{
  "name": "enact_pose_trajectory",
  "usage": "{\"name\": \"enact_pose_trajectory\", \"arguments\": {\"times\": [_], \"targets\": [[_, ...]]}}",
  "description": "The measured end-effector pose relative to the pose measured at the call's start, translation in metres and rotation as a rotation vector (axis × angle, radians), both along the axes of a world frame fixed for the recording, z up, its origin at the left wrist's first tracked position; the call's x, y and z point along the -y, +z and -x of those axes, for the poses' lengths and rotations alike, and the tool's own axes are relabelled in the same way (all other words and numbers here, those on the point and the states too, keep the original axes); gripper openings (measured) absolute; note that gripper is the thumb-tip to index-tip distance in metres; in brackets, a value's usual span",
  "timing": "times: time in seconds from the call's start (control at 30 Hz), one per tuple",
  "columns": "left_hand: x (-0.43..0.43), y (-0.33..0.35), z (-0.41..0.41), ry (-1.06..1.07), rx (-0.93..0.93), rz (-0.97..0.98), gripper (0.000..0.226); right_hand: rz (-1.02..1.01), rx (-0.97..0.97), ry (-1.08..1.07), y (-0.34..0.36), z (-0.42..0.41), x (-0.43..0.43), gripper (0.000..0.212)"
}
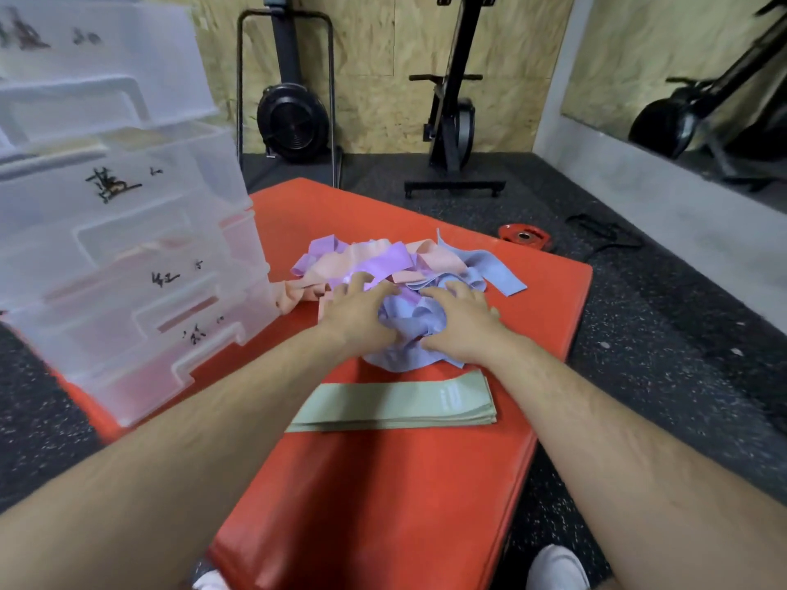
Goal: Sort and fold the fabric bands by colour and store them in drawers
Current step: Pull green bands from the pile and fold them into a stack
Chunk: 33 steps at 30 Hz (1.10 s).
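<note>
1. The red mat (383,483) fills most of my view, lying on dark speckled flooring.
2. A translucent drawer unit (127,232) stands on the mat's far left corner, with scrawled labels on its drawer fronts.
3. A loose pile of fabric bands (374,261) in lilac, pink and blue sits mid-mat, just right of the drawers.
4. A flat stack of folded green bands (392,404) lies just nearer me than the pile.
5. The bunched blue bands (411,330) sit at the pile's near edge.
6. The left hand (357,310) rests fingers-spread on the pile; I cannot tell whether it grips anything.
7. The right hand (462,321) sits close beside the left, fingers curled into the blue bands.
8. A small red weight plate (524,237) lies on the floor past the mat's far right edge.
</note>
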<state>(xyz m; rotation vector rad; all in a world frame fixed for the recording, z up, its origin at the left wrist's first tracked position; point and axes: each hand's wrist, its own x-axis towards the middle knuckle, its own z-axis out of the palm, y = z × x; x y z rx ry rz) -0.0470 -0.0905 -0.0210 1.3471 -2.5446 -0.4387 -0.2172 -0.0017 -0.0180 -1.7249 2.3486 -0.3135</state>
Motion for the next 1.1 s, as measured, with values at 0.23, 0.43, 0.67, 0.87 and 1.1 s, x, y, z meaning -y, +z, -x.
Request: {"name": "enact_pose_trajectory", "arguments": {"times": [0.23,0.43,0.67,0.87,1.1], "targets": [[0.049,-0.031,0.043,-0.029,0.091,-0.057,0.094,-0.104,0.007,-0.044,-0.03,0.016,0.037,0.08],[0.079,-0.038,0.039,-0.057,0.001,0.147,0.041,0.148,0.157,-0.124,-0.028,0.024,0.053,0.012],[0.087,0.031,0.03,-0.002,-0.496,0.14,0.02,0.599,0.485,-0.247,0.02,0.023,0.055,0.029],[0.096,0.08,0.019,0.019,-0.629,0.247,0.009,0.833,0.563,-0.244,0.057,0.018,0.05,0.025],[0.1,0.088,0.007,0.001,-0.643,0.294,0.008,0.849,0.559,-0.217,0.065,0.023,0.045,0.023]]}}
